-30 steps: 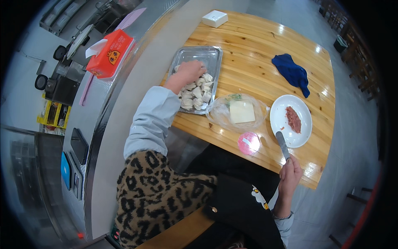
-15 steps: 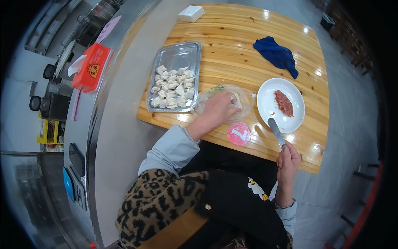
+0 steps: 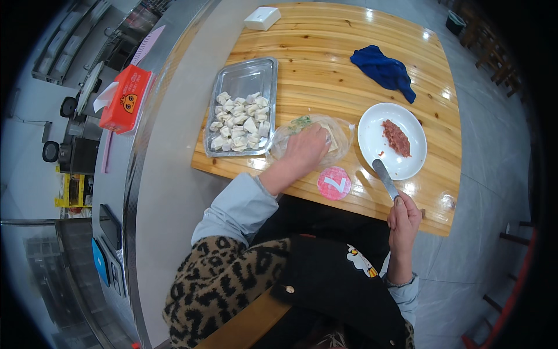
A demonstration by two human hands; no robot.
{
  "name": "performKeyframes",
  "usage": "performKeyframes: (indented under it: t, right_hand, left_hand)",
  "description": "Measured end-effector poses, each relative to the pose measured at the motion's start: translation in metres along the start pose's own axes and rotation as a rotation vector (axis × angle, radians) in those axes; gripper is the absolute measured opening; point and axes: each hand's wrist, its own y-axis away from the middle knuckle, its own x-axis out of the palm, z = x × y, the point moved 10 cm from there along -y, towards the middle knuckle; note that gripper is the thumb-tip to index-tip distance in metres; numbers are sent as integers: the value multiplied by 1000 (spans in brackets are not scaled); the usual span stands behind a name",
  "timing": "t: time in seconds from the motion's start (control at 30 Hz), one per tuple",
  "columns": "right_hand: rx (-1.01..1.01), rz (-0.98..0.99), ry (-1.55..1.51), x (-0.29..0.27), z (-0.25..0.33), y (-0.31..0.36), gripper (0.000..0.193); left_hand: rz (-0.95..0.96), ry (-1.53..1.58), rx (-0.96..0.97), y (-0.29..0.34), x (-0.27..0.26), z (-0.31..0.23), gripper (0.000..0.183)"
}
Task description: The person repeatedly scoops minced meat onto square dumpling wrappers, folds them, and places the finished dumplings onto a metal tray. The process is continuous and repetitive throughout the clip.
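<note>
Below the plate of coarse mince, the right hand is gripping a metal spreader. Left of the plate, the left hand is apparently picking at thin wrappers in crinkly plastic (pinching or not, I cannot tell), next probably needing gentle separation; farther left, knobbly dumplings are lying in a shiny tray.

I'm gripping a spatula with the right hand; the left hand is partly covering pale wrappers.
</note>
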Motion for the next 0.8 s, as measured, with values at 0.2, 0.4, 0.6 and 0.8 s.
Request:
performKeyframes:
  t: [0.2, 0.4, 0.6, 0.8]
  right_hand:
    - [2, 18, 20, 6, 3, 0, 27]
    - [42, 69, 124, 23, 5, -3, 23]
    - [-84, 127, 349, 54, 8, -16, 24]
    - [-29, 106, 253, 47, 2, -17, 24]
  left_hand:
    - [74, 132, -31, -5, 3, 12, 22]
    - [137, 491, -157, -3, 7, 35, 25]
    - [4, 247, 67, 7, -9, 10, 21]
    - [-22, 114, 137, 11, -12, -4, 24]
